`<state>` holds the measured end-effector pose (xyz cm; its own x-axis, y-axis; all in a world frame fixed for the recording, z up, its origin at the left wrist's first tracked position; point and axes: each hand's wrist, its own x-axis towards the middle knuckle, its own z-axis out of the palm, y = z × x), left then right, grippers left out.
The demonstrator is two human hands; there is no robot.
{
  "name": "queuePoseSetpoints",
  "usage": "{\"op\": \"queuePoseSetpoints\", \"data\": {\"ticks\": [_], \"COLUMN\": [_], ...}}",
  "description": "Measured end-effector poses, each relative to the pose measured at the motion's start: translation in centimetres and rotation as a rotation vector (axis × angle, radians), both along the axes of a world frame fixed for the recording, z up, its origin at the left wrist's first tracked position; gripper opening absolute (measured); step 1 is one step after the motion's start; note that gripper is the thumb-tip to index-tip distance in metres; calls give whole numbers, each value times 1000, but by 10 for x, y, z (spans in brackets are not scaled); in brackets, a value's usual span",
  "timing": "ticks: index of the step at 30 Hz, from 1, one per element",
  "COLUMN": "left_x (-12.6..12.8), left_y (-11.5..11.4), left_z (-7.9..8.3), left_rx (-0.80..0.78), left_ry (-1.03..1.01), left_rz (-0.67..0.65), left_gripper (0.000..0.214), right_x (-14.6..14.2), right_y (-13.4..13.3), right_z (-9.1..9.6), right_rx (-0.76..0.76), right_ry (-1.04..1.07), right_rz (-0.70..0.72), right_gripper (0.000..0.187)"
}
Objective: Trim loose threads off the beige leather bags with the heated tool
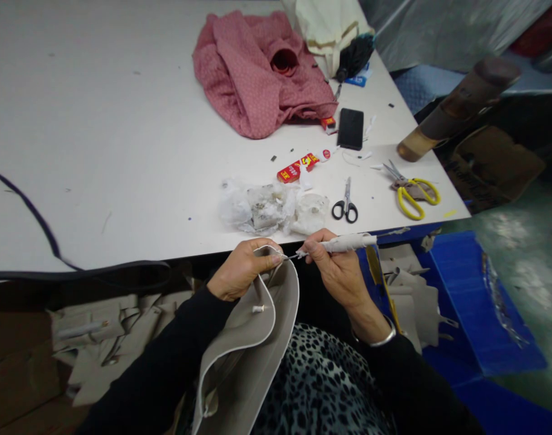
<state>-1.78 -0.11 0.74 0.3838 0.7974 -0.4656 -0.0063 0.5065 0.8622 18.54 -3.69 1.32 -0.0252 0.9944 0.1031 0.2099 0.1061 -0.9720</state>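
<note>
My left hand [246, 266] pinches the upper edge of a beige leather-like bag piece [240, 347], which hangs open over my lap. A small light tab [258, 309] shows on its inner face. Between the fingers of my right hand [339, 272] is a thin-tipped tool with a white wrapped handle [348, 243]. Its dark metal tip reaches the edge of the piece, right beside my left thumb. Just beyond my hands, crumpled whitish plastic wrapping [269, 205] lies at the table's front edge. Small black-handled scissors [345, 208] rest to its right.
On the white table [99, 121] are yellow-handled scissors [414, 194], a red glue packet [298, 168], a black phone [351, 128], a brown bottle [457, 109] and pink cloth [258, 72]. Beige pieces [117, 332] lie lower left; others sit in a blue bin [484, 302].
</note>
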Motion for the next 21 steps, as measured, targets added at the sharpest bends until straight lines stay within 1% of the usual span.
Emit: {"op": "queuePoseSetpoints", "data": {"ticks": [5, 9, 13, 18, 20, 21], "left_x": [2, 3, 4, 8, 9, 9], "left_y": [-2, -5, -7, -11, -13, -14], "left_z": [1, -3, -7, -11, -11, -12], "left_rx": [-44, -29, 0, 17, 15, 9], "left_ry": [-34, -22, -2, 6, 8, 5], "left_rz": [17, 33, 32, 48, 51, 48], "left_gripper": [31, 32, 32, 31, 30, 30], "right_x": [-2, -3, -8, -14, -13, -10], "right_y": [0, -1, -3, -10, -15, -17], "right_z": [-4, -12, -19, -27, -30, -30], "right_rx": [-18, -22, -34, -37, -5, 27], "right_ry": [9, 21, 79, 106, 108, 102], "right_rz": [11, -43, -69, -133, -121, -85], "right_gripper": [32, 32, 31, 27, 26, 26]}}
